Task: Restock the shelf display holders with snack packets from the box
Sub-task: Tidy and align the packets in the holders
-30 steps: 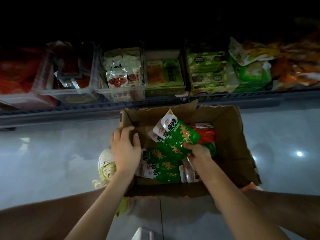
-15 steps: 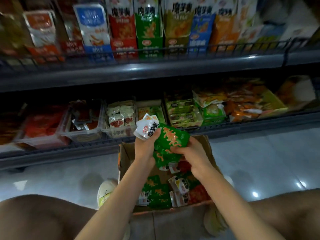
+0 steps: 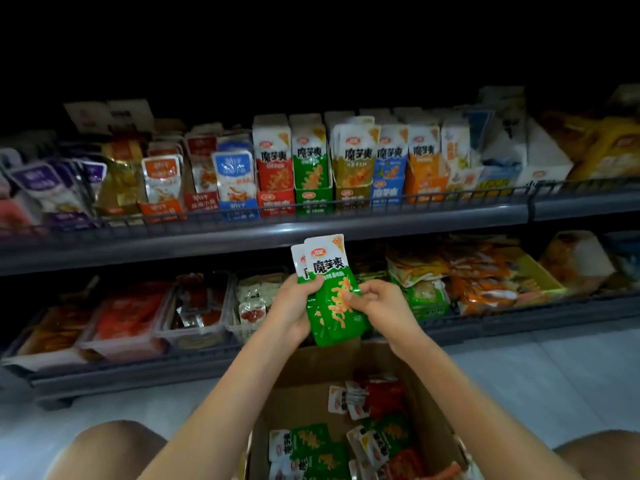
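A small stack of green snack packets (image 3: 334, 299) with white tops stands upright between my hands, above the cardboard box (image 3: 301, 407). My left hand (image 3: 292, 306) grips the stack from the left, fingers curled over its front. My right hand (image 3: 379, 303) pinches its right edge. The box on the floor holds several loose green packets (image 3: 311, 445) and red packets (image 3: 384, 398). On the upper shelf a row of display holders stands upright, among them a green holder (image 3: 310, 168) with the same print.
The upper shelf has a wire front rail (image 3: 263, 211). The lower shelf (image 3: 173, 368) carries clear trays of red and white packets at left and heaps of green and orange bags at right. My bare knees frame the box on the pale tiled floor (image 3: 540, 382).
My right hand lifted the green packets out of the box, my left hand left the box flap and joined it, and the stack now stands upright. The view tilted up to the upper shelf.
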A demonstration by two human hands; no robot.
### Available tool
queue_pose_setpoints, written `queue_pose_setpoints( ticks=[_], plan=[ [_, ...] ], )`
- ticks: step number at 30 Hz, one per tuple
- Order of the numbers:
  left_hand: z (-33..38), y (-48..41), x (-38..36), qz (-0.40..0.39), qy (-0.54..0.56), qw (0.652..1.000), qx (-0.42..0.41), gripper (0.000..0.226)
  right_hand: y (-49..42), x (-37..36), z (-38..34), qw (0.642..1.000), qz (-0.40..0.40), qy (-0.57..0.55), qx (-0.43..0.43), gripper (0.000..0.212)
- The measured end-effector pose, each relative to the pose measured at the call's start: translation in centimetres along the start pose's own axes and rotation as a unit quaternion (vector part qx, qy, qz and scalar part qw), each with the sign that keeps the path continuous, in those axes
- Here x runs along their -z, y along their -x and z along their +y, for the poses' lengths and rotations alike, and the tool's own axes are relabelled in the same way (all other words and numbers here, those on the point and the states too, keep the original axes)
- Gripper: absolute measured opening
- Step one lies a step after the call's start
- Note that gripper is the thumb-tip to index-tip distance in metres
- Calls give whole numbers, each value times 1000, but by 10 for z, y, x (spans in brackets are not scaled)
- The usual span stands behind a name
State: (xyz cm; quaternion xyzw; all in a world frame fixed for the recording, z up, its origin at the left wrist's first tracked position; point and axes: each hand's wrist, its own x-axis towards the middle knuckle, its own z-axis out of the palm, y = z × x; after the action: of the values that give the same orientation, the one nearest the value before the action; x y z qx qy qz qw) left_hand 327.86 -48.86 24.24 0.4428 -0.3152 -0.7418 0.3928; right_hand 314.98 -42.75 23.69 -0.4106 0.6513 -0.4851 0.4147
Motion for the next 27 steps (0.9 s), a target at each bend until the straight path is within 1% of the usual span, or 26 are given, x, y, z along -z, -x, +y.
queue_pose_setpoints(
  ticks=[2, 3, 4, 6, 7, 9, 11, 13, 15, 17, 19, 21, 22, 24, 25, 27],
  plan=[
    [12, 6, -1, -9, -30, 999, -34, 16, -4, 4, -13, 994, 3, 101, 43, 13],
    [18, 8, -3, -12, -41, 998, -47, 14, -6, 4, -21, 990, 8, 130, 59, 12],
    [23, 9, -5, -16, -49, 997, -57, 15, -6, 5, -29, 990, 2, 123, 67, 17],
    [31, 11, -12, -19, -59, 995, -72, 15, -8, 3, -43, 997, -41, 37, 52, 35],
    [35, 12, -16, -19, -60, 995, -78, 15, -9, 0, -49, 997, -58, 6, 50, 39],
    [47, 10, -24, -19, -61, 994, -94, 15, -15, -3, -60, 995, -51, -5, 86, 40],
    [63, 5, -29, -26, -76, 989, -123, 15, -26, -5, -74, 992, -18, 11, 125, 40],
    [83, -4, -30, -23, -149, 973, -176, 17, -43, -4, -90, 987, 5, 46, 152, 41],
    [106, -14, -31, -19, -226, 944, -241, 25, -61, -4, -108, 983, 23, 75, 164, 48],
    [129, -26, -33, -10, -248, 926, -284, 31, -81, -7, -122, 978, 35, 101, 178, 58],
    [150, -41, -35, 0, -251, 920, -300, 34, -99, -11, -134, 970, 46, 136, 198, 63],
    [167, -56, -37, 0, -265, 912, -313, 37, -116, -13, -145, 957, 71, 182, 212, 63],
    [174, -64, -38, -1, -273, 906, -324, 37, -124, -13, -151, 945, 90, 222, 223, 62],
    [187, -79, -40, -1, -293, 886, -358, 36, -138, -11, -164, 902, 137, 317, 259, 53],
    [192, -86, -41, 2, -308, 873, -377, 37, -145, -10, -170, 884, 156, 339, 280, 48],
    [202, -100, -43, 17, -321, 857, -403, 43, -160, -7, -181, 870, 171, 340, 314, 47]
  ],
)
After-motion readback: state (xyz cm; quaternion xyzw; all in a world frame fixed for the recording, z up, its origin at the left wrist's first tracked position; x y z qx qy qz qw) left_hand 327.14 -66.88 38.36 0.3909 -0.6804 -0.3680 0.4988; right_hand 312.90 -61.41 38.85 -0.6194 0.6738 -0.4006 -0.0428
